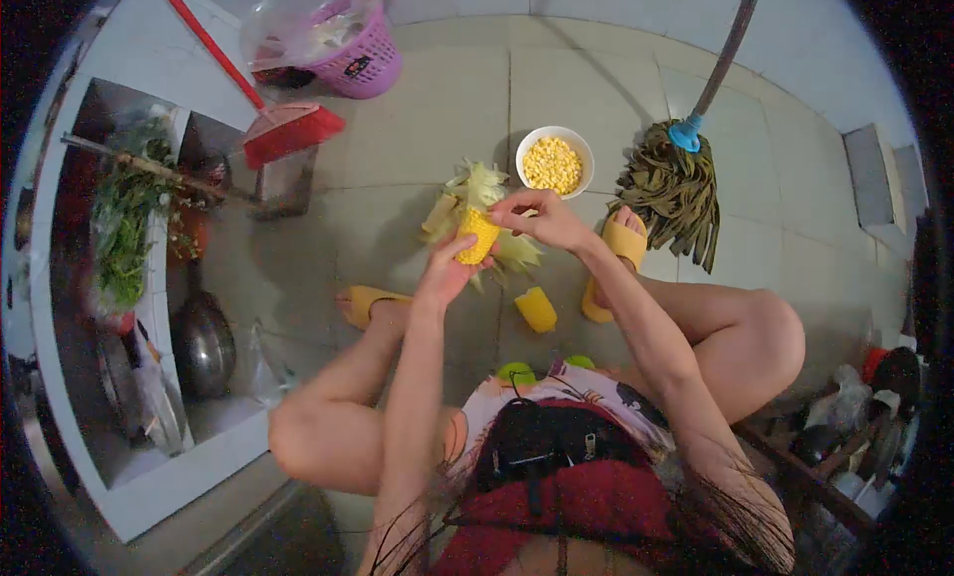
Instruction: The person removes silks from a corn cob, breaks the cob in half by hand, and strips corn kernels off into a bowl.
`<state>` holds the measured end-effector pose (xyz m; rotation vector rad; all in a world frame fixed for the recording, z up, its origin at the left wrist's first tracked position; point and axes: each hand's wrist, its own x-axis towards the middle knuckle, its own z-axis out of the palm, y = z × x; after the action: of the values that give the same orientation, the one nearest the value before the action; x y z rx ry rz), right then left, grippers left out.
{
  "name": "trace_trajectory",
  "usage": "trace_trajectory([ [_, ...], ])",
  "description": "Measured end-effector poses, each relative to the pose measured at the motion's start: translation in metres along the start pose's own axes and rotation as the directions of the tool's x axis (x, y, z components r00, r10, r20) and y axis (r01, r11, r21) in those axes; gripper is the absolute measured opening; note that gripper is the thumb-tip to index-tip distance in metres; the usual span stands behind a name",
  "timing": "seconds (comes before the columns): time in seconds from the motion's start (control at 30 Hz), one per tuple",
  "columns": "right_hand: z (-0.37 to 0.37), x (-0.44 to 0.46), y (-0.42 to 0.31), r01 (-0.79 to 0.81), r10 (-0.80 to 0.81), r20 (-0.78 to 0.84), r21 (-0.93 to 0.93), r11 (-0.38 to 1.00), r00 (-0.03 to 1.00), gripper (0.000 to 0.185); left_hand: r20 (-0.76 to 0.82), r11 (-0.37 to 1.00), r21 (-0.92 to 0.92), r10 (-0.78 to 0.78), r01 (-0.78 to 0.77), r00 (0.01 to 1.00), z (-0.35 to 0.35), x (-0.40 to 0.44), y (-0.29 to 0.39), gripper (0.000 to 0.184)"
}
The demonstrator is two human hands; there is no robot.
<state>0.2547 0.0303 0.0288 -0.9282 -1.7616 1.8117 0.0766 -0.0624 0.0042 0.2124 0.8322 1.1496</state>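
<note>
A yellow corn cob is held in my left hand, whose fingers wrap round its lower part. My right hand touches the top right of this cob with its fingertips pressed together; any kernel between them is too small to make out. Pale green husks lie on the floor behind and beside the cob. Just beyond my right hand stands a white bowl with loose yellow kernels in it. Another piece of corn rests on the floor nearer to me.
A mop stands at the right, close to my foot in a yellow sandal. At the upper left are a red broom and a purple basket. Shelves with greens and a pan line the left.
</note>
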Motion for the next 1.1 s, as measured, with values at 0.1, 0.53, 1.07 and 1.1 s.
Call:
trace_trajectory([
  [0.1, 0.002, 0.001, -0.005, -0.016, 0.016, -0.001, -0.053, 0.998, 1.0, 0.034, 0.038, 0.986, 0.16, 0.033, -0.039, 0.999, -0.004, 0.002, 0.002, 0.044],
  [0.53, 0.002, -0.008, -0.039, 0.212, -0.226, -0.143, -0.107, 0.971, 0.964, 0.047, 0.058, 0.861, 0.407, 0.31, -0.306, 0.949, 0.046, -0.016, 0.03, 0.058],
  [1.07, -0.007, 0.012, -0.067, 0.18, -0.22, -0.104, -0.301, 0.937, 0.97, 0.026, 0.016, 0.949, 0.171, 0.266, -0.265, 0.964, 0.051, -0.014, 0.038, 0.045],
  [1.1, -0.012, 0.018, -0.069, 0.145, -0.193, -0.069, -0.432, 0.89, 0.979, 0.029, 0.022, 0.946, 0.173, 0.276, -0.275, 0.961, 0.053, -0.012, 0.038, 0.045],
])
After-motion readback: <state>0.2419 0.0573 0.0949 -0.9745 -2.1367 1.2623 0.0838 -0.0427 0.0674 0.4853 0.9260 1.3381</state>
